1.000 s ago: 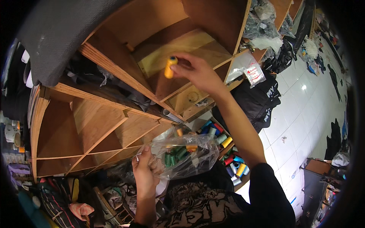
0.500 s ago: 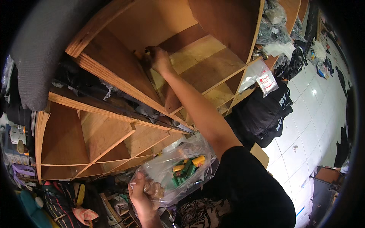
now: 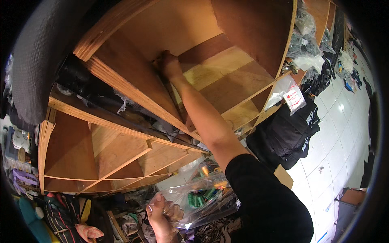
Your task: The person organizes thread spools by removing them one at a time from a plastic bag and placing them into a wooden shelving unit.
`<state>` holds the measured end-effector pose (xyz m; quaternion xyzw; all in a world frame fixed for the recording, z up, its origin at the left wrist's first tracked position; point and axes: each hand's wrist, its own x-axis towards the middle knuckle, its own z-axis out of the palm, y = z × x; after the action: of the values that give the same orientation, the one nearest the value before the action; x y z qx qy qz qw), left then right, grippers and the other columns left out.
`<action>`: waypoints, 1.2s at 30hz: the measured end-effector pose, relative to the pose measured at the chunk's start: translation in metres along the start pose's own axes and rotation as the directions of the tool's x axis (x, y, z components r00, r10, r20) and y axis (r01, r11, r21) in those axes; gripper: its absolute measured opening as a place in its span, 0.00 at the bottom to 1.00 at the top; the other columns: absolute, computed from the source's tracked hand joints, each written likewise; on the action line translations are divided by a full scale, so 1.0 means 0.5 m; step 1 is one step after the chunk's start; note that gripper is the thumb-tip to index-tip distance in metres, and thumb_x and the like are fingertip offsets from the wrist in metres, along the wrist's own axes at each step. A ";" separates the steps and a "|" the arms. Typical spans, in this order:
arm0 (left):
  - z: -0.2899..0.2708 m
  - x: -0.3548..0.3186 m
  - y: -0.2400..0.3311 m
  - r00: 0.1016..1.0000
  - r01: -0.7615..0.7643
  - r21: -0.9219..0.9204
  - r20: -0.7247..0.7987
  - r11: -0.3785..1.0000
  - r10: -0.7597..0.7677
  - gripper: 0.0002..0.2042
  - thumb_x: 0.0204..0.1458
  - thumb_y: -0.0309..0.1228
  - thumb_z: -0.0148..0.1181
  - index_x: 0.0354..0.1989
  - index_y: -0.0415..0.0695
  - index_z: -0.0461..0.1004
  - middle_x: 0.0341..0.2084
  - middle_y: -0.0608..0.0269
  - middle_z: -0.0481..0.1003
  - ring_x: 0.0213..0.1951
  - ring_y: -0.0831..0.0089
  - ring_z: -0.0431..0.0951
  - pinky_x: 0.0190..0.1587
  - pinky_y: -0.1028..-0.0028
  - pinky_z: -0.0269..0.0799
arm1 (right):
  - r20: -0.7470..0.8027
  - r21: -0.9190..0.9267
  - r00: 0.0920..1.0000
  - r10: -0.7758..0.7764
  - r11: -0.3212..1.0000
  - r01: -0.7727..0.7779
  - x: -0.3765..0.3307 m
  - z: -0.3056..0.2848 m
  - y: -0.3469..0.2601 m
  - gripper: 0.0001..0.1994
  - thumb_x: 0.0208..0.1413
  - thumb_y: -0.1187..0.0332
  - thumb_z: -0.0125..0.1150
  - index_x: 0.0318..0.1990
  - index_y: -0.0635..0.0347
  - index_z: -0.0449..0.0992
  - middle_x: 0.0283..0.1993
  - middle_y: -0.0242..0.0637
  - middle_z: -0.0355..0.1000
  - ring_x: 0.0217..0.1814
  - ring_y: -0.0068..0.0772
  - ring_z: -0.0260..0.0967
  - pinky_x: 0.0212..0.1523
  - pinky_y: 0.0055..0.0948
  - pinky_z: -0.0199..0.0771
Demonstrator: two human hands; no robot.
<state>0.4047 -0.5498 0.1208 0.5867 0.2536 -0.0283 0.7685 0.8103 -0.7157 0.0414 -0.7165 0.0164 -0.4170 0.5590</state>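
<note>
My left hand (image 3: 163, 215) is closed around the gathered edge of a clear plastic bag (image 3: 182, 202). Inside the bag are several green spools (image 3: 197, 200), apparently thread, with yellow ones (image 3: 221, 184) close by. My right arm stretches up into an open wooden compartment (image 3: 225, 60). At its deep left corner, my right hand (image 3: 168, 67) has its fingers curled against the side panel. Whatever those fingers hold, if anything, is hidden by the hand and shadow.
A second wooden shelf unit with dividers (image 3: 121, 156) lies at lower left. Black folded fabric bags (image 3: 283, 135) rest on the white tiled floor (image 3: 336, 150) at right. Plastic-wrapped goods (image 3: 304, 36) fill the upper right shelf. A striped bundle (image 3: 60, 216) is at bottom left.
My right hand has pushed a little deeper into the compartment corner, and the small pale thing at its fingers no longer shows. The bag hangs lower and more stretched, with my left hand still on it.
</note>
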 end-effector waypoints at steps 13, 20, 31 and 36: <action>-0.008 0.013 -0.005 0.996 -0.027 -0.035 0.081 0.999 0.030 0.12 0.52 0.37 0.50 0.20 0.47 0.62 0.06 0.74 0.51 0.05 0.82 0.50 0.06 0.78 0.47 | 0.074 -0.218 0.996 -0.043 0.974 0.058 0.038 0.015 0.059 0.15 0.42 0.61 0.60 0.32 0.65 0.74 0.35 0.51 0.72 0.38 0.50 0.71 0.38 0.37 0.72; -0.017 0.014 0.015 0.996 0.009 -0.067 0.086 0.998 -0.003 0.16 0.52 0.36 0.52 0.17 0.48 0.55 0.07 0.74 0.49 0.08 0.82 0.48 0.10 0.77 0.43 | 0.144 -0.177 0.989 0.026 0.984 0.000 0.035 -0.091 -0.015 0.16 0.42 0.67 0.60 0.40 0.65 0.73 0.40 0.47 0.72 0.39 0.40 0.72 0.38 0.32 0.72; 0.022 0.004 0.026 0.975 0.076 -0.013 0.212 0.997 -0.072 0.06 0.50 0.32 0.55 0.28 0.44 0.69 0.11 0.74 0.58 0.09 0.85 0.53 0.10 0.80 0.47 | 0.996 0.085 0.079 -0.048 0.812 -0.577 -0.155 -0.496 -0.380 0.11 0.54 0.66 0.55 0.40 0.63 0.72 0.32 0.34 0.73 0.35 0.21 0.70 0.35 0.20 0.72; 0.066 -0.022 0.028 0.966 0.113 0.100 0.223 0.989 -0.133 0.06 0.51 0.32 0.55 0.25 0.46 0.68 0.11 0.75 0.57 0.09 0.86 0.52 0.11 0.81 0.47 | 0.996 -0.083 -0.036 0.083 0.996 0.023 -0.353 -0.535 -0.434 0.09 0.51 0.73 0.51 0.40 0.66 0.71 0.35 0.48 0.73 0.38 0.43 0.72 0.37 0.34 0.71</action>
<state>0.4117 -0.5784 0.1438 0.5952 0.1979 -0.1543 0.7634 0.4345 -0.7584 0.1231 -0.8171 -0.3596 0.2389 0.3820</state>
